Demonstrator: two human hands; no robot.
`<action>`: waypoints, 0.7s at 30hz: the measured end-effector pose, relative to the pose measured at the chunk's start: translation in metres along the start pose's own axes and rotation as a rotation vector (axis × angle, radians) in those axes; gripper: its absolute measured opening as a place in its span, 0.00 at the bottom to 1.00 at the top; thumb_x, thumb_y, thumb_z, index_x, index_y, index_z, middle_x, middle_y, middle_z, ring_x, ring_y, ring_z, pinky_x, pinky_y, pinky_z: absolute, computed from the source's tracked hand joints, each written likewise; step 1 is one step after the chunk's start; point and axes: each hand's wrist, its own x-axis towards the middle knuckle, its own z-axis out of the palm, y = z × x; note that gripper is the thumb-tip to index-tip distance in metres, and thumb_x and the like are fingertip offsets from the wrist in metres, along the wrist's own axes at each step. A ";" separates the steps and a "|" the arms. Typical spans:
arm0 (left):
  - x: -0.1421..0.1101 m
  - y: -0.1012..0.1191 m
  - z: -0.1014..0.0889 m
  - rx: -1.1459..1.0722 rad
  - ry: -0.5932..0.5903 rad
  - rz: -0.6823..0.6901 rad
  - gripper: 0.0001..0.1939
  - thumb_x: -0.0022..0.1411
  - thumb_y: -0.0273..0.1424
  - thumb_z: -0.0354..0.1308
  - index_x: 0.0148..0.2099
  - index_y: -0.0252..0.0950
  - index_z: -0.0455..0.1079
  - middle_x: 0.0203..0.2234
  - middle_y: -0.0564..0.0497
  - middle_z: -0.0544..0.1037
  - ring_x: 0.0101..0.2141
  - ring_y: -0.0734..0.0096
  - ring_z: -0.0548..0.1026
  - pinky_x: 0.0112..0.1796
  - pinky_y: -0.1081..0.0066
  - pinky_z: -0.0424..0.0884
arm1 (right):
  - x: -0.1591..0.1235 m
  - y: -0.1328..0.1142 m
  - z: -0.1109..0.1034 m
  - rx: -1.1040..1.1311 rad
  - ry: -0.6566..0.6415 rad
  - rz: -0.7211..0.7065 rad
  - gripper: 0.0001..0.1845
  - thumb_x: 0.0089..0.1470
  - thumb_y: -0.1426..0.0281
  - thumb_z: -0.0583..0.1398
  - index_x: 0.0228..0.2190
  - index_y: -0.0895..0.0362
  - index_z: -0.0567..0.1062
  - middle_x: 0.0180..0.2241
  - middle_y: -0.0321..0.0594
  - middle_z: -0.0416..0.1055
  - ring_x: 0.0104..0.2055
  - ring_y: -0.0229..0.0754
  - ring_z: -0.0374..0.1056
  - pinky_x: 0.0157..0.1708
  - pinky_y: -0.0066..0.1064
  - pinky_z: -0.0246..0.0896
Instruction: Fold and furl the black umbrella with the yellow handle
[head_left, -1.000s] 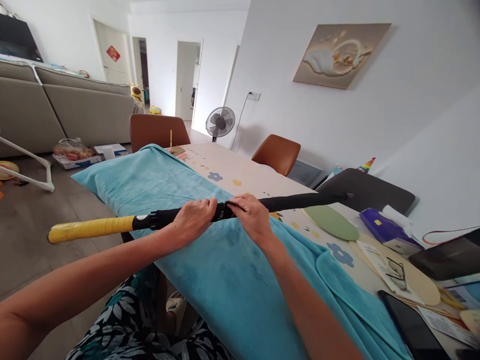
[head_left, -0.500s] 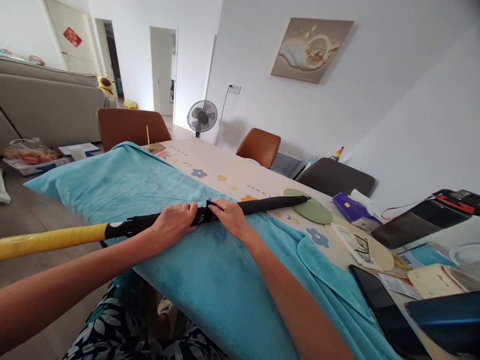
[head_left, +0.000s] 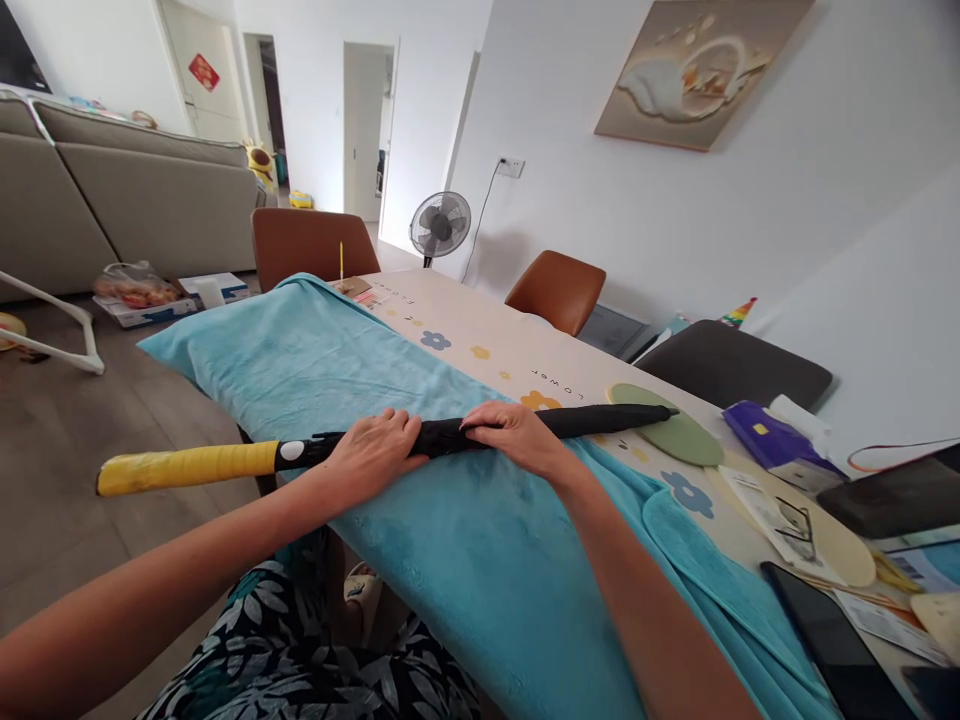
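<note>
A folded black umbrella [head_left: 600, 420] with a yellow-wrapped handle [head_left: 187, 468] lies slantwise over a turquoise cloth [head_left: 480, 560]. Its handle sticks out past the cloth at the left, and its tip reaches over a green oval mat [head_left: 694, 440]. My left hand [head_left: 377, 452] is closed over the umbrella near the handle end. Further along the canopy, my right hand [head_left: 517, 437] grips the black fabric between thumb and fingers. A short stretch of canopy shows between the two hands. My palms hide the fabric beneath them.
On the right of the table are a purple tissue pack [head_left: 780, 440], glasses [head_left: 795, 525], a black tablet-like slab [head_left: 832, 640] and a dark bottle [head_left: 892, 490]. Brown chairs [head_left: 555, 290] and a fan [head_left: 440, 225] stand beyond. A white metal frame [head_left: 60, 320] is at the left.
The view has swung left. My right hand has shifted along the umbrella, away from my left hand. The flap with lettering between my hands no longer shows.
</note>
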 end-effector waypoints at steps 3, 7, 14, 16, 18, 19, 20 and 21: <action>-0.001 0.001 0.004 0.039 0.022 0.022 0.13 0.62 0.40 0.50 0.40 0.34 0.62 0.33 0.47 0.70 0.36 0.63 0.68 0.32 0.69 0.62 | 0.002 -0.015 0.006 -0.164 -0.035 -0.089 0.10 0.49 0.74 0.58 0.30 0.53 0.79 0.39 0.37 0.72 0.40 0.39 0.68 0.42 0.30 0.60; -0.002 0.001 0.008 0.079 0.081 0.038 0.13 0.60 0.39 0.52 0.40 0.34 0.62 0.32 0.48 0.69 0.34 0.63 0.68 0.29 0.68 0.60 | 0.010 -0.019 0.015 -0.206 -0.030 -0.076 0.12 0.50 0.75 0.56 0.32 0.53 0.79 0.36 0.37 0.72 0.36 0.38 0.68 0.39 0.29 0.61; -0.005 0.003 0.017 0.098 0.175 0.028 0.14 0.60 0.39 0.53 0.41 0.33 0.61 0.31 0.48 0.68 0.32 0.62 0.67 0.28 0.66 0.59 | 0.012 -0.007 0.011 -0.116 0.024 0.000 0.10 0.50 0.73 0.56 0.31 0.55 0.77 0.34 0.36 0.72 0.36 0.38 0.68 0.39 0.29 0.60; -0.006 0.004 0.020 0.105 0.183 0.030 0.15 0.60 0.40 0.53 0.42 0.32 0.61 0.31 0.47 0.68 0.32 0.62 0.67 0.28 0.67 0.59 | 0.014 -0.005 0.011 -0.100 0.014 0.031 0.09 0.49 0.72 0.56 0.29 0.55 0.77 0.34 0.37 0.72 0.35 0.38 0.67 0.37 0.29 0.60; -0.006 0.005 0.022 0.108 0.187 0.028 0.16 0.60 0.39 0.53 0.43 0.32 0.61 0.31 0.47 0.68 0.33 0.62 0.67 0.28 0.67 0.59 | 0.017 -0.003 0.013 -0.067 -0.009 0.065 0.08 0.48 0.72 0.57 0.28 0.56 0.77 0.33 0.37 0.72 0.34 0.38 0.67 0.35 0.28 0.60; -0.007 0.006 0.023 0.111 0.190 0.026 0.16 0.60 0.39 0.53 0.44 0.31 0.62 0.31 0.46 0.68 0.33 0.62 0.67 0.29 0.67 0.59 | 0.019 -0.002 0.014 -0.043 -0.020 0.085 0.07 0.47 0.71 0.57 0.27 0.57 0.77 0.32 0.37 0.72 0.32 0.37 0.66 0.34 0.28 0.59; -0.007 0.006 0.023 0.116 0.195 0.027 0.16 0.59 0.39 0.54 0.44 0.31 0.62 0.32 0.46 0.68 0.33 0.62 0.67 0.29 0.66 0.59 | 0.021 0.000 0.014 -0.017 -0.029 0.108 0.07 0.46 0.71 0.58 0.26 0.57 0.77 0.31 0.36 0.71 0.31 0.37 0.66 0.32 0.27 0.59; -0.007 0.006 0.024 0.122 0.201 0.028 0.17 0.59 0.38 0.54 0.45 0.31 0.62 0.32 0.46 0.68 0.33 0.62 0.67 0.29 0.66 0.59 | 0.023 0.001 0.014 0.008 -0.037 0.136 0.06 0.45 0.71 0.59 0.26 0.57 0.76 0.29 0.36 0.71 0.30 0.36 0.65 0.31 0.27 0.58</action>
